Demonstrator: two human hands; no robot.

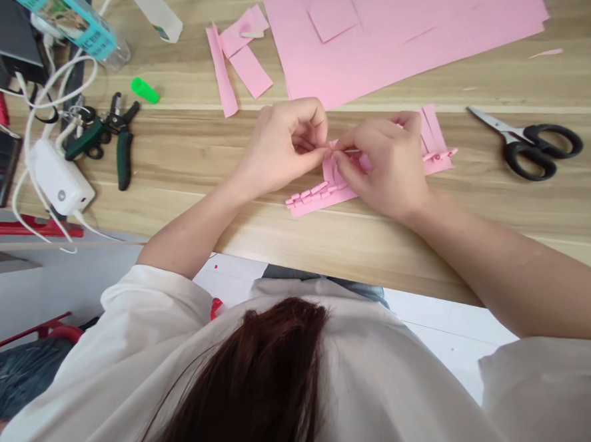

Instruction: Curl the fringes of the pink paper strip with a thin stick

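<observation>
A pink paper strip point(322, 194) cut into a fringe lies on the wooden table point(190, 148), its tabs rolled at the tips. My left hand point(282, 147) pinches one fringe tab with fingertips closed. My right hand point(386, 163) is also closed in a pinch on the same tab, together with what looks like a thin stick; both hands meet above the middle of the strip. The strip's right end point(440, 153) shows past my right hand.
Black-handled scissors point(530, 145) lie at the right. Large pink sheets point(402, 34) cover the far side, with pink offcuts point(240, 57) to their left. A green cap point(144, 90), dark green pliers point(115, 133), a white charger with cables point(58, 176) and a bottle point(58, 6) crowd the left.
</observation>
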